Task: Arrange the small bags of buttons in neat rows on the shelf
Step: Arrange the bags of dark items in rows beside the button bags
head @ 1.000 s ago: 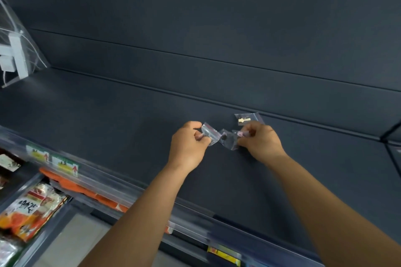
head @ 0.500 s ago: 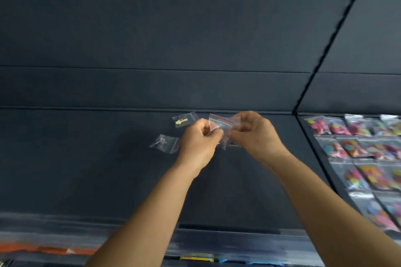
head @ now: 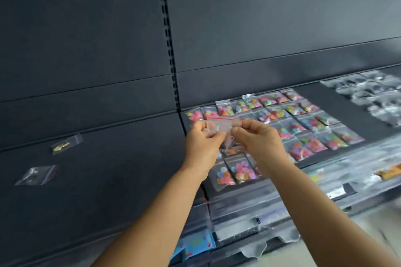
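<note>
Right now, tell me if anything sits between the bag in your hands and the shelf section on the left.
Nothing visible does. Both hands pinch the clear bag; the dark shelf holds only two small bags further left.

Dark back panel (head: 260, 17), slotted upright (head: 168, 34), perhaps pale floor (head: 368, 219).

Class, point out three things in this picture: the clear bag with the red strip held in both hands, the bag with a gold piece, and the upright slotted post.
Clear bag (head: 219, 124): head view, upper middle.
Gold-piece bag (head: 66, 143): head view, centre.
Slotted post (head: 168, 34): head view, mid-length.
</note>
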`<state>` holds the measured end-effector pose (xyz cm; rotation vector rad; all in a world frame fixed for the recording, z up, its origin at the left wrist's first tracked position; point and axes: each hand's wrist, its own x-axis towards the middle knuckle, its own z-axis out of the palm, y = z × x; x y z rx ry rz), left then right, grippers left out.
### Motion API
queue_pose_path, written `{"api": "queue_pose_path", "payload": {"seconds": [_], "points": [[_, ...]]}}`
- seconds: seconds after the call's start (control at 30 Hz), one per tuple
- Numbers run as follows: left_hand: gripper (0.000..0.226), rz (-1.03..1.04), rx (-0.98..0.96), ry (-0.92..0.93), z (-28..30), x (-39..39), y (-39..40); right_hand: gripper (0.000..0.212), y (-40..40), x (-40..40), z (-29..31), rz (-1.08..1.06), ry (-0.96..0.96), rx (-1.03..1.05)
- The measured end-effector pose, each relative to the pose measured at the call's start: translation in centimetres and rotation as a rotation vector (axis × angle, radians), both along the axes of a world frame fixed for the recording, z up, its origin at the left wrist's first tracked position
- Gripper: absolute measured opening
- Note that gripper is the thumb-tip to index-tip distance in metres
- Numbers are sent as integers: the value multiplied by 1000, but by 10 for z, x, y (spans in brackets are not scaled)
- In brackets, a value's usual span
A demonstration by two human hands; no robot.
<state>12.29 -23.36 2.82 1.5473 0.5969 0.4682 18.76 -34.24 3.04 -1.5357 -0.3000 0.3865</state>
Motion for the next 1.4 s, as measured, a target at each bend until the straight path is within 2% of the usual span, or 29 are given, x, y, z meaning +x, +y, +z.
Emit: {"api": "queue_pose_path", "payload": {"seconds": [0.1,0.23,0.37,0.5,0.77,1.0,1.27,1.4], "points": [[24,-27,41,10,-2,30,-54,16,-59,21,-3,21,28,-52],[4,-158,84,9,-4,63,-126,16,-134,46,-2,-63,1,-69],[15,-273,97,4,-3,94,-187,25,-202,68,-1,-175,-31,-53],[16,-342,134,34,-5,122,-236,15,-253,90,-3,-299,1,-32],[11,-407,86,-6,-3,195,-297,7,-312,140,-9,-400,7,-16],[17,-538,20,-31,-4,285,-334,14,-356,224,-7,-518,-3,-78],[12,-590,126,-33,-6,373,-356,8,-388,308,0,-579,-19,-130],[8,-573,160,-24,-7,400,-367,9,-401,339,-1,-543,-15,-138]]}}
